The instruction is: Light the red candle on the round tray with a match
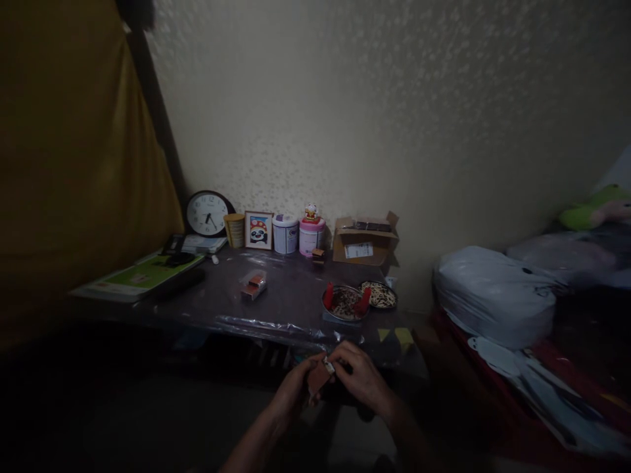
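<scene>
A small reddish-brown matchbox (319, 378) with a white end showing is held in front of the table edge, low in the view. My left hand (294, 386) is closed around its side, thumb near the top. The fingers of my right hand (361, 376) are bent and pinch at the white end; whether a match is between them is too dark to tell. Beyond my hands, a round tray (346, 310) of dark and pale bits holds two red candle-like pieces (365, 301). A clear wrapper with similar reddish boxes (255, 285) lies on the table to the left.
On the plastic-covered table (290, 289) stand a clock (209, 214), a panda picture (259, 231), two lidded tins (285, 235) and a cardboard box (363, 248). A second speckled tray (379, 295) sits behind the first. White bags (495, 292) are piled at right; a yellow curtain (79, 151) hangs left.
</scene>
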{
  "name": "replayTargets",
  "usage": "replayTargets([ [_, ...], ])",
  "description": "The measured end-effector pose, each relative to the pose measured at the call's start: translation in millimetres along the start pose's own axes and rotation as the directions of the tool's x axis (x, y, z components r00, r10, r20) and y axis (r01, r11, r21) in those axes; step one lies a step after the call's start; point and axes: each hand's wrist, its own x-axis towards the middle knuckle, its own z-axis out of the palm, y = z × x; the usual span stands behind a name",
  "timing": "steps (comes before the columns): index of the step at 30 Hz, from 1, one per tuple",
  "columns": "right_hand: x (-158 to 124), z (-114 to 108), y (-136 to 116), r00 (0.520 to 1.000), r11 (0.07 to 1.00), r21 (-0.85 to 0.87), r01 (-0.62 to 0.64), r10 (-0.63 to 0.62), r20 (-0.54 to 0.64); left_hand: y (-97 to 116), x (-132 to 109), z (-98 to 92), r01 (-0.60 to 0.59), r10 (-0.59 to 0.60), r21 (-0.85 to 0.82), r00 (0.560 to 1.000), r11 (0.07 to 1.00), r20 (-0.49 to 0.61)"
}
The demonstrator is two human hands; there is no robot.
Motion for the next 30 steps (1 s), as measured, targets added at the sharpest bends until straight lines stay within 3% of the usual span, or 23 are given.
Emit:
replayTargets([
  [13, 5, 6, 5, 0.978, 0.95, 0.301, -0.087, 0.139, -0.153, 1, -2, -2.0, 0.009, -0.003, -0.062, 0.996, 0.998, 0.094],
  [22, 4, 7, -3, 0.983, 0.983, 0.176, -0.058, 0.087, -0.162, 6, -8, 4.2, 0.006, 0.003, -0.102, 0.997, 0.995, 0.082],
  [30, 3, 8, -1, 0.984, 0.982, 0.186, -0.036, 0.067, -0.167, 7, -8, 4.8, -0.018, 0.023, -0.094, 0.998, 0.995, 0.051],
])
